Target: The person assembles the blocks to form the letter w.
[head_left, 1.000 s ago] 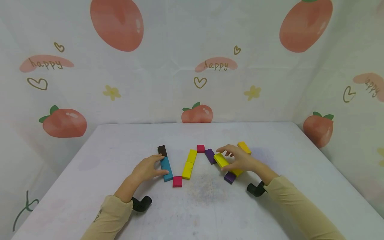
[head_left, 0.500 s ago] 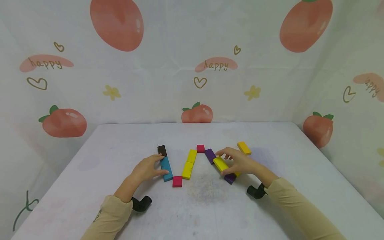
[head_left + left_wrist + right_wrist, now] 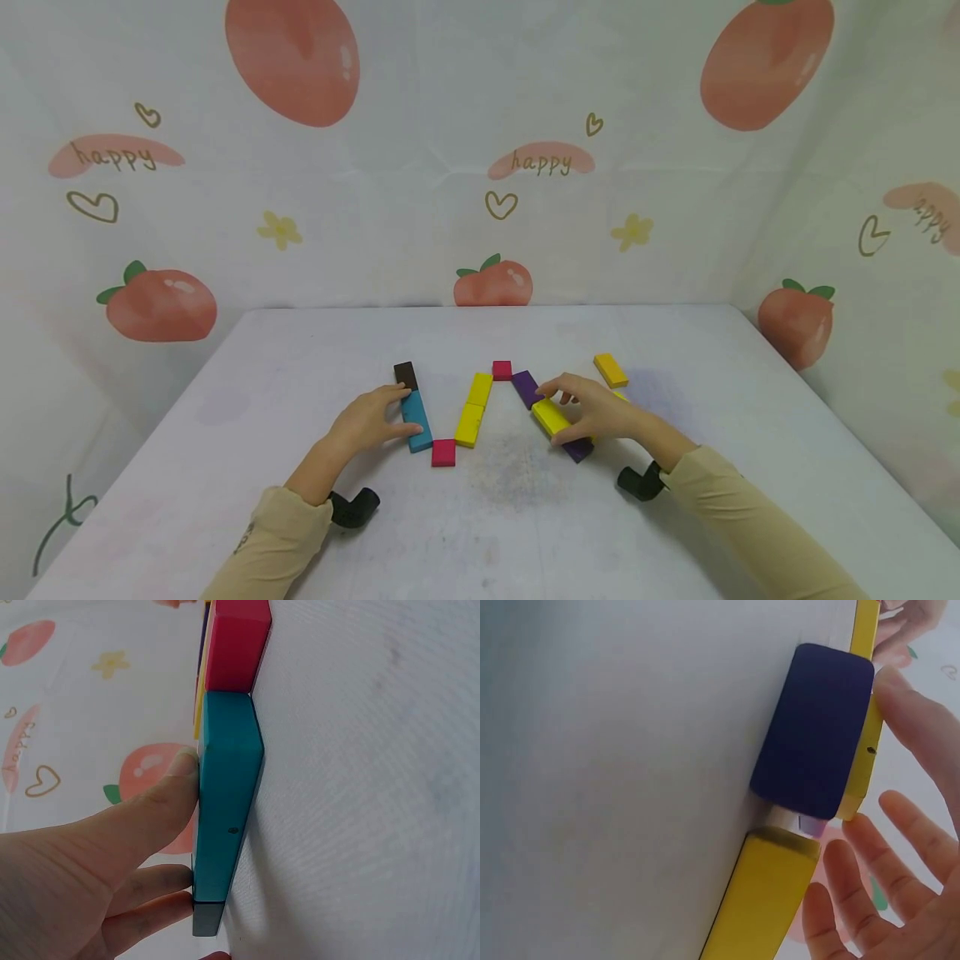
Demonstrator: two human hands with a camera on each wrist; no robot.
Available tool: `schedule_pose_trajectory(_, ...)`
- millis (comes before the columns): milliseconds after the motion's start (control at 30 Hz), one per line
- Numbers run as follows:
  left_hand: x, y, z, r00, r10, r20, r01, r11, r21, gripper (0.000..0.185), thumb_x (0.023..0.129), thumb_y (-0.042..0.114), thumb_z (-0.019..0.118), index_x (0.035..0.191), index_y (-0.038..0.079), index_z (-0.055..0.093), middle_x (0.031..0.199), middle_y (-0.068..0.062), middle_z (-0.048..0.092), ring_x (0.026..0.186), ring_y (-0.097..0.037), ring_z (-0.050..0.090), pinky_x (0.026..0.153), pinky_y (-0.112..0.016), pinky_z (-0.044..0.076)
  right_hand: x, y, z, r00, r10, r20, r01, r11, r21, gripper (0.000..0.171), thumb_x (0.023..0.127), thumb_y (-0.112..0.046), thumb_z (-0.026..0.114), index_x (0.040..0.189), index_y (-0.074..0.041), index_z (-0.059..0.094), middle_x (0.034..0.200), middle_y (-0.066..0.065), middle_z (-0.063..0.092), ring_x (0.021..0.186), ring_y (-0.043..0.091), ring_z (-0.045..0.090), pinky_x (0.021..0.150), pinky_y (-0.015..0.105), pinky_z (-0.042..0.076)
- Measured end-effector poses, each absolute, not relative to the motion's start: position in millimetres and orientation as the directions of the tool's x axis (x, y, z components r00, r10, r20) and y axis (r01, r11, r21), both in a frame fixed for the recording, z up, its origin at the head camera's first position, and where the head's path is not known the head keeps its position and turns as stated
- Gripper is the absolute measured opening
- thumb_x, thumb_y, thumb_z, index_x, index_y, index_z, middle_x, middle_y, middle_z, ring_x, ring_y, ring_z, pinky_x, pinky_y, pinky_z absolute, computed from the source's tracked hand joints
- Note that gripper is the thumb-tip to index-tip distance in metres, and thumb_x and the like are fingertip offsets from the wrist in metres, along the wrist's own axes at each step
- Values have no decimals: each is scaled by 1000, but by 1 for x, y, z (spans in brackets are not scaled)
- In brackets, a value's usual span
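Note:
My left hand (image 3: 371,421) rests against the left side of a teal block (image 3: 417,422) that lies flat on the white table (image 3: 300,350). Its thumb (image 3: 161,795) and fingertips touch the teal block (image 3: 225,810). My right hand (image 3: 600,410) arches over a yellow block (image 3: 551,417) and pinches it, low at the table, between a purple block (image 3: 525,387) and another purple block (image 3: 578,450). In the right wrist view the thumb (image 3: 904,705) presses a yellow edge behind the dark purple block (image 3: 814,742). A second yellow block is mostly hidden under this hand.
Flat blocks form a zigzag: brown (image 3: 406,375), pink (image 3: 443,452), two yellow (image 3: 474,408), pink (image 3: 502,370). A lone yellow block (image 3: 611,369) lies at the right. Printed cloth walls close the table's back and sides.
My right hand has carried the yellow block left and down, so it now lies in line between the two purple blocks. My left hand has stayed on the teal block.

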State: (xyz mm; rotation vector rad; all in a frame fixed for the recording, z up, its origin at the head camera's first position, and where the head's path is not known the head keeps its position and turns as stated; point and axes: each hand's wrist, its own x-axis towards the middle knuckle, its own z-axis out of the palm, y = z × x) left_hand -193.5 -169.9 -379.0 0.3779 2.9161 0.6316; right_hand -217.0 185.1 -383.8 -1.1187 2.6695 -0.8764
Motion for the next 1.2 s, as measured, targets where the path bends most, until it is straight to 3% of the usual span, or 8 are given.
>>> schedule_pose_trajectory(733, -194, -171, -380, -960, 268, -82, 209, 881, 425, 68, 80, 37, 71, 133, 2, 49, 140, -23, 45, 129, -42, 42, 105, -55, 39, -214, 178, -383, -759, -651, 33, -565, 632, -531, 63, 74, -31, 79, 124, -5, 53, 121, 9, 59, 101, 24, 55, 88, 38, 51)
schedule_pose_trajectory(967, -194, -171, -380, -958, 277, -78, 217, 874, 434, 66, 80, 37, 71, 133, 2, 50, 141, -22, 45, 129, -42, 41, 105, -55, 38, -216, 183, -380, -787, -617, 1, -522, 665, -534, 64, 74, -32, 78, 126, -5, 53, 120, 13, 59, 98, 24, 55, 84, 36, 52)
schedule_pose_trajectory(1200, -193, -171, -380, -958, 279, -71, 222, 873, 433, 66, 80, 36, 72, 132, 2, 51, 141, -22, 45, 130, -42, 41, 105, -54, 38, -219, 191, -376, -816, -575, -60, -454, 701, -550, 55, 76, -30, 77, 120, -3, 59, 117, 12, 61, 99, 24, 53, 83, 34, 49)
